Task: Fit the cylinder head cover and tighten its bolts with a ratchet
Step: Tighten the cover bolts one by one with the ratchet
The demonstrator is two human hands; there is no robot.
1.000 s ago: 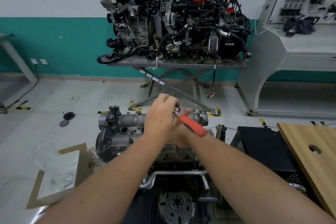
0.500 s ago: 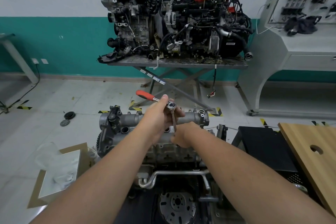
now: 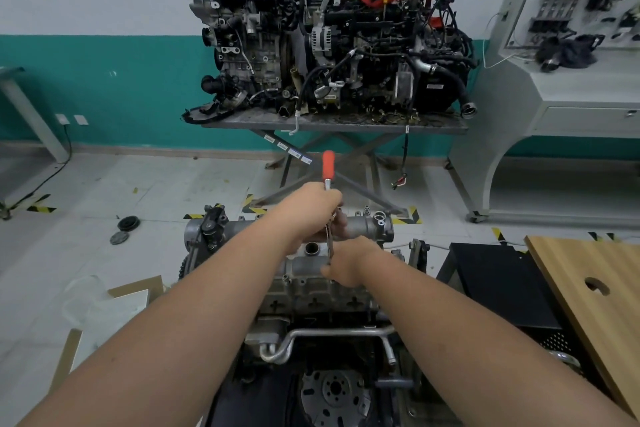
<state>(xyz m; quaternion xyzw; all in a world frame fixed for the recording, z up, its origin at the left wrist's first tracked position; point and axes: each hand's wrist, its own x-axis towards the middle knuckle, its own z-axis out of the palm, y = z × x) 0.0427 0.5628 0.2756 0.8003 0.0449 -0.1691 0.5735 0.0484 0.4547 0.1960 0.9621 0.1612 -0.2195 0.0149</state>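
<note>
a person's left hand (image 3: pixel 313 208) is wrapped around a ratchet (image 3: pixel 328 184), its orange grip pointing away. the right hand (image 3: pixel 349 265) pinches the ratchet's thin shaft low down, above the grey engine cover (image 3: pixel 304 265) in front.

The ratchet (image 3: pixel 328 168) has an orange-red grip on a slim metal shank. Its handle points away from the person, the grip sticking out past the far side of the left-hand fingers (image 3: pixel 334 199), which wrap the shank near the head. A thin metal extension bar (image 3: pixel 329 241) drops from below those fingers, almost upright, to the right-hand fingertips (image 3: pixel 327 270), which pinch its lower end. The cylinder head cover (image 3: pixel 304 262) is bare grey cast aluminium, lying level directly under both sets of fingers, with a round open bore just left of the bar.
</note>
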